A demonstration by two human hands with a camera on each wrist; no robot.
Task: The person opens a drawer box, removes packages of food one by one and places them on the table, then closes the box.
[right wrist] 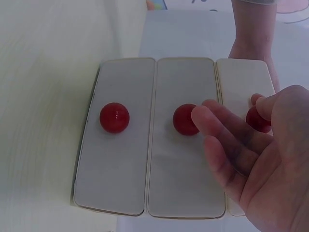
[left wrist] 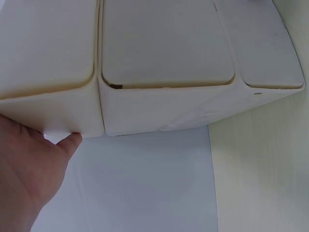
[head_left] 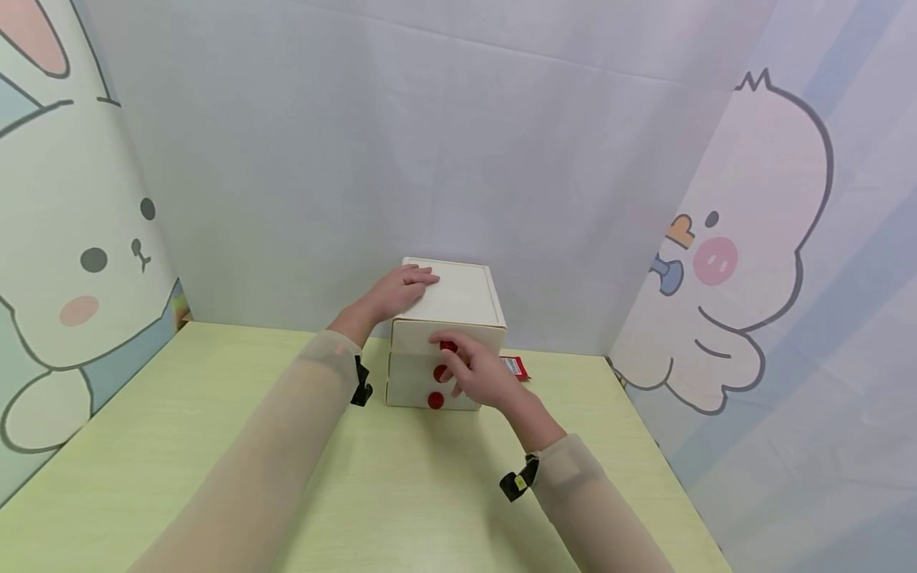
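Note:
A white three-drawer box (head_left: pixel 458 294) stands towards the back of the table, with a round red knob on each drawer front. My left hand (head_left: pixel 397 293) rests on the left part of its top, fingers laid out nearly straight. In the left wrist view that hand (left wrist: pixel 36 166) lies along the box's edge. With thumb and index finger, my right hand (head_left: pixel 483 372) pinches the top drawer's red knob (right wrist: pixel 258 120); its other fingers hang in front of the middle knob (right wrist: pixel 185 120). The lowest knob (right wrist: pixel 115 118) is untouched. All drawers look closed.
A red packet with a white label (head_left: pixel 515 367) lies behind the box's right side on the pale yellow-green table (head_left: pixel 401 493). Close behind the box hangs a plain pale curtain (head_left: pixel 458 159). Cartoon-printed panels flank the table on both sides.

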